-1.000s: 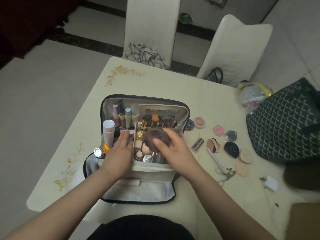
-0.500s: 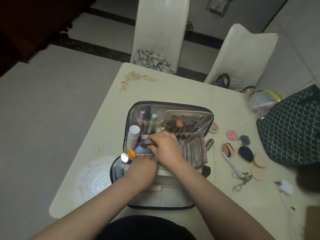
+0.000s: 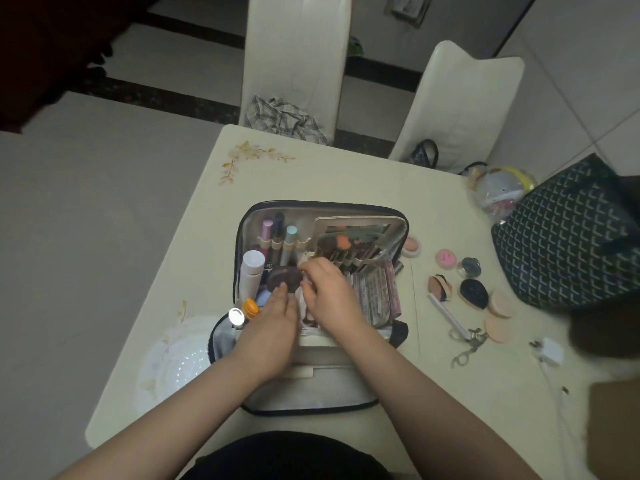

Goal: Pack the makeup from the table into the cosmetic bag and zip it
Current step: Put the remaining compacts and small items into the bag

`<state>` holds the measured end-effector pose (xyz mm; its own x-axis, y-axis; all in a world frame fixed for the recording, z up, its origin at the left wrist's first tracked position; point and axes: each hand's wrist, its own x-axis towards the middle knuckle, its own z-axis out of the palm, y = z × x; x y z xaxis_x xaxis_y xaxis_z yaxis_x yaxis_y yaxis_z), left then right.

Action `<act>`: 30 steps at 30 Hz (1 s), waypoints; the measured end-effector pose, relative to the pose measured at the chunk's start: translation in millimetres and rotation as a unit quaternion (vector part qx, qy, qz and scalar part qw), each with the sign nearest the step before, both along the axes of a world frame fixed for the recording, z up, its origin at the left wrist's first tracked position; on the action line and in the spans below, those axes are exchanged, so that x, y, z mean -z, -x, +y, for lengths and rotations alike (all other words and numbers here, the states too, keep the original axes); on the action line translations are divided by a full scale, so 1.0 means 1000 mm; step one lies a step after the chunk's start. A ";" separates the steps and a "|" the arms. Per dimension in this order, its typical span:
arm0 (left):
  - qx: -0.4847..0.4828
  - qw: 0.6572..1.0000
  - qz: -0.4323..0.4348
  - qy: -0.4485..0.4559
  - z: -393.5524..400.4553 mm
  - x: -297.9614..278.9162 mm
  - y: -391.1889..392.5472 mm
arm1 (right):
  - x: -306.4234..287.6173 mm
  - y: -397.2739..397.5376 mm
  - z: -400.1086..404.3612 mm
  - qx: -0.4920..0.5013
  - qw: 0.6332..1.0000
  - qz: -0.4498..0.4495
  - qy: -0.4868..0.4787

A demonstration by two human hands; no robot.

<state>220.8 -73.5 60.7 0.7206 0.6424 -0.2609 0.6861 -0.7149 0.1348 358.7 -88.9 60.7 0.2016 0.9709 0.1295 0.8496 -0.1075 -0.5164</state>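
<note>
Left hand [image 3: 273, 318]: over the bag's near left part, fingers straight and together, tips touching the brown compact [image 3: 284, 278].
Right hand [image 3: 329, 292]: beside it in the bag, fingers curled, pinching the compact's right edge.
Bag [image 3: 322, 389]: open on the table [image 3: 346, 168], mid-near.
Loose makeup: puffs [image 3: 498, 317], pots [image 3: 445, 258], curler [image 3: 467, 346], right of bag.

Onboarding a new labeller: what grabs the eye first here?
The open cream cosmetic bag with dark trim at the table's middle, crammed with tubes and brushes, both hands reaching in. The left hand rests beside a round dark brown compact. Loose puffs and pots lie to its right, near a dark patterned tote bag.
</note>
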 end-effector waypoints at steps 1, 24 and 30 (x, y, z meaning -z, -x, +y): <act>-0.005 1.000 -0.010 0.000 0.000 -0.005 -0.002 | -0.002 -0.005 -0.006 0.013 1.000 0.020 -0.016; -0.134 0.986 0.027 0.092 -0.024 -0.018 -0.057 | 0.059 -0.222 0.022 -0.002 0.963 -0.133 0.236; -0.154 0.983 0.031 0.098 -0.026 -0.019 -0.057 | 0.089 -0.238 0.052 0.001 0.928 -0.157 0.339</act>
<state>277.7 -99.6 79.2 0.4783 0.7608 -0.4387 0.8773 -0.4363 0.2000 596.9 -36.8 -28.6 0.2591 0.8507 -0.4573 0.9462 -0.3187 -0.0568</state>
